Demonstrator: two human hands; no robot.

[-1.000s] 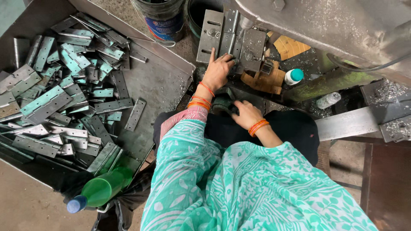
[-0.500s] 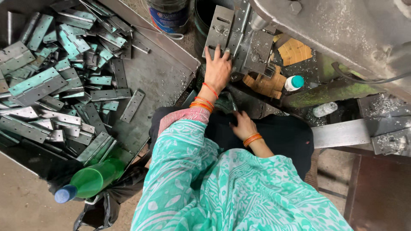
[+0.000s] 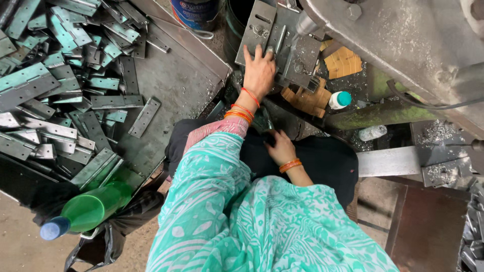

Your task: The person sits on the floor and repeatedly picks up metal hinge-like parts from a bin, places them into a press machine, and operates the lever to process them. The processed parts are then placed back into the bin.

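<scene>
My left hand [image 3: 259, 74] reaches forward and lies flat, fingers spread, on a grey slotted metal plate [image 3: 258, 24] fixed at the front of a machine. Red and orange bangles circle that wrist. My right hand [image 3: 281, 148], with an orange bangle, stays low over my black-clad lap. Its curled fingers touch a dark metal piece [image 3: 262, 121]; whether they grip it is hidden. A turquoise patterned garment [image 3: 242, 226] covers my body and arms.
A big metal tray [image 3: 186, 75] at the left holds several grey-green hinge plates [image 3: 60, 85]. A green bottle with a blue cap [image 3: 88, 209] lies at its near corner. A blue bucket [image 3: 199, 11], wooden blocks [image 3: 307, 98], a small capped bottle [image 3: 339, 99] and the machine body [image 3: 403, 45] stand ahead.
My left hand has slid farther forward up the slotted plate and spread flat. My right hand has drawn slightly back toward my lap.
</scene>
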